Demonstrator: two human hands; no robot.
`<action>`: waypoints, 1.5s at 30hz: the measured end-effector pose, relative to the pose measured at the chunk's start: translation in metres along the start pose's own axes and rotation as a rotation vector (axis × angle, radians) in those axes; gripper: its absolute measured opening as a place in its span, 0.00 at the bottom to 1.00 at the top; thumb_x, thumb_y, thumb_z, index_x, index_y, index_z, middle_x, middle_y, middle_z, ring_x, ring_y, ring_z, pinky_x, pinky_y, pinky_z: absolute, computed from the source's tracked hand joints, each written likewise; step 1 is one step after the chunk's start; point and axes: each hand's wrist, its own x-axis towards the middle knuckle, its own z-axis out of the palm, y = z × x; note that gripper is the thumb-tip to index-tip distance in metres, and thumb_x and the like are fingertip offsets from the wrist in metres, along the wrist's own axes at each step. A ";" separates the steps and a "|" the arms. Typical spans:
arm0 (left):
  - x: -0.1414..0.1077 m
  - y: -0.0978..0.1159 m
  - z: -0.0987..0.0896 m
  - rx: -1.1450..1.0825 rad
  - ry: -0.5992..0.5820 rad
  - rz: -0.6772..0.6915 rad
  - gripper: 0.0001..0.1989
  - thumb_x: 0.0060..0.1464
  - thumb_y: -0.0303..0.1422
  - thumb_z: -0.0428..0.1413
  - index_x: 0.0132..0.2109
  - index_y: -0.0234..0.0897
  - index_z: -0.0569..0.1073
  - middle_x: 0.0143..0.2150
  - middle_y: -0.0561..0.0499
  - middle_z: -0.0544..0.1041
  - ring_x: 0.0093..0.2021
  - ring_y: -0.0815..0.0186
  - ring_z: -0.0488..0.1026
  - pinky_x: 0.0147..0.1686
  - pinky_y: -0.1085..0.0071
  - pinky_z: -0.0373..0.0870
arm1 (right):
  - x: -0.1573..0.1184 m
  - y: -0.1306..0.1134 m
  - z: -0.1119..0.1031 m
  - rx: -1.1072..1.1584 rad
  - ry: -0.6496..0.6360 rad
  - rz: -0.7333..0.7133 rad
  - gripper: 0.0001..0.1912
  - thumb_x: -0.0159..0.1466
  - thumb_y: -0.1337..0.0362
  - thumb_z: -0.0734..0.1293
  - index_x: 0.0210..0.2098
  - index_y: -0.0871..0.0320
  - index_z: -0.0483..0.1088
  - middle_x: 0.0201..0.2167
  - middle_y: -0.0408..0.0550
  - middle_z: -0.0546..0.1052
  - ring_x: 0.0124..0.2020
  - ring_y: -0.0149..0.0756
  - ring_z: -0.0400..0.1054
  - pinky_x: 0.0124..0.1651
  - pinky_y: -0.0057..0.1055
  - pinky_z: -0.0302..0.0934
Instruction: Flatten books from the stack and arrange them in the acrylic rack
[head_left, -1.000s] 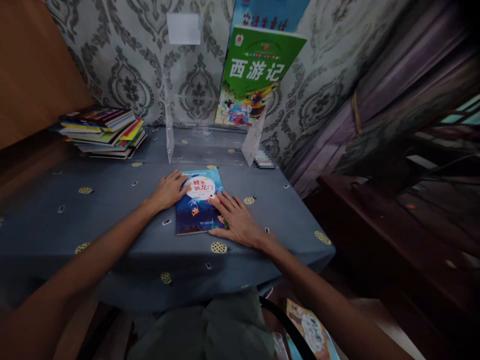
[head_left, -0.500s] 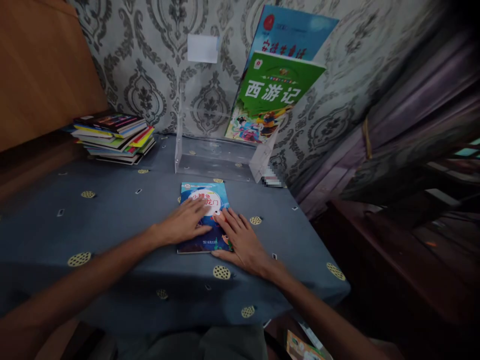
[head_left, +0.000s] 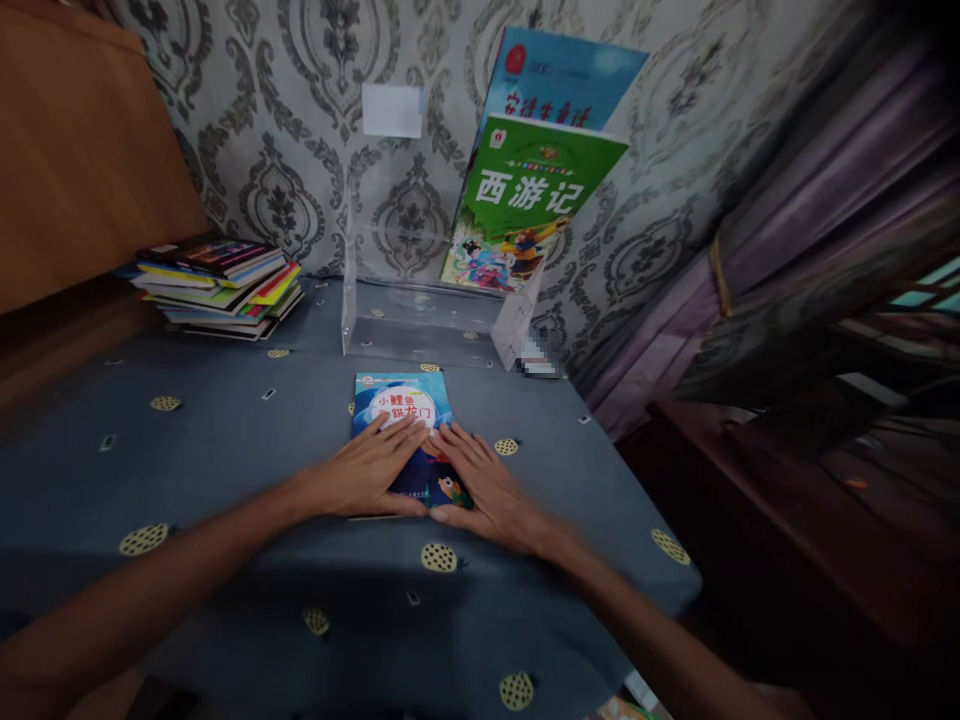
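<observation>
The lower left part and right edge of the blue picture book (head_left: 403, 388) are hidden by the two hands laid over it, and part of its title is covered by fingers. A small object (head_left: 540, 357) right of centre is blurred into blocks and cannot be identified. Items at the bottom edge, right of centre, are mostly cut off, and the far right of the frame is lost in darkness.

The left hand (head_left: 373, 468) is opened flat, palm down, its fingers slightly parted and laid across the cover; the right hand (head_left: 486, 492) is likewise flattened over the right side of the book. The thumbs are brought close together near the lower edge. Nothing is gripped by either hand. The book is set on the patterned tablecloth (head_left: 247, 450), in the lower middle of the frame.

Above it, a clear stand (head_left: 517, 325) is placed near the wall; at its right part a green book (head_left: 529, 205) is propped, tilted, and by it a light-blue book (head_left: 566, 75) is partly covered. A stack of books (head_left: 225, 290) is piled unevenly at the left. A white card (head_left: 392, 110) is seen against the wallpaper, upper centre.
</observation>
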 end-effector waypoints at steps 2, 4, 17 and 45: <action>0.000 0.000 0.000 -0.010 0.003 0.001 0.51 0.58 0.66 0.40 0.75 0.34 0.43 0.75 0.35 0.48 0.76 0.52 0.43 0.72 0.53 0.35 | 0.002 0.004 -0.007 0.064 0.049 0.024 0.42 0.69 0.39 0.55 0.74 0.54 0.44 0.72 0.58 0.58 0.73 0.49 0.50 0.70 0.54 0.52; 0.000 0.001 0.000 -0.023 0.016 0.004 0.50 0.59 0.65 0.41 0.75 0.35 0.44 0.75 0.36 0.49 0.76 0.52 0.43 0.72 0.52 0.36 | 0.011 0.003 -0.014 0.079 0.099 0.044 0.39 0.71 0.41 0.54 0.74 0.56 0.47 0.71 0.58 0.60 0.72 0.48 0.53 0.70 0.54 0.53; 0.002 0.007 -0.006 -0.019 0.018 -0.001 0.48 0.58 0.66 0.42 0.72 0.35 0.56 0.73 0.38 0.57 0.75 0.49 0.48 0.72 0.49 0.41 | 0.131 0.035 0.001 0.011 0.020 -0.110 0.34 0.74 0.46 0.49 0.68 0.62 0.60 0.70 0.57 0.61 0.73 0.40 0.49 0.74 0.45 0.45; 0.003 -0.004 0.004 -0.037 0.200 -0.054 0.32 0.67 0.53 0.44 0.69 0.39 0.62 0.72 0.40 0.62 0.72 0.53 0.55 0.71 0.48 0.47 | 0.011 -0.002 0.022 -0.094 0.172 0.110 0.29 0.73 0.53 0.55 0.68 0.61 0.60 0.70 0.64 0.59 0.72 0.53 0.52 0.70 0.58 0.51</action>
